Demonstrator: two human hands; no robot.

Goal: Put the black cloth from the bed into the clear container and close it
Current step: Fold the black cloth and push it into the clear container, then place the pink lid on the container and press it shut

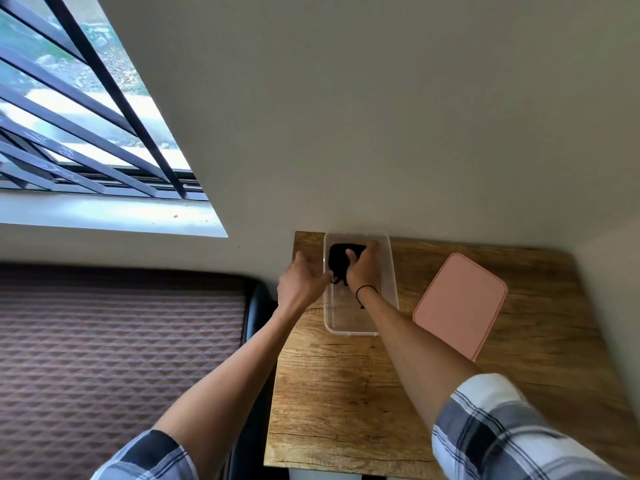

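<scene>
Clear, glossy plastic container (388, 271) – smooth walls. Matt black cloth (337, 259) inside, soft-looking. Pink lid (460, 303), smooth and matt. Wooden table (346, 393) with rough-looking grain and cracks. Quilted fabric on the bed (121, 341) – ridged. Dark metal window bars (104, 74). Plaid cloth sleeves (502, 434).
</scene>
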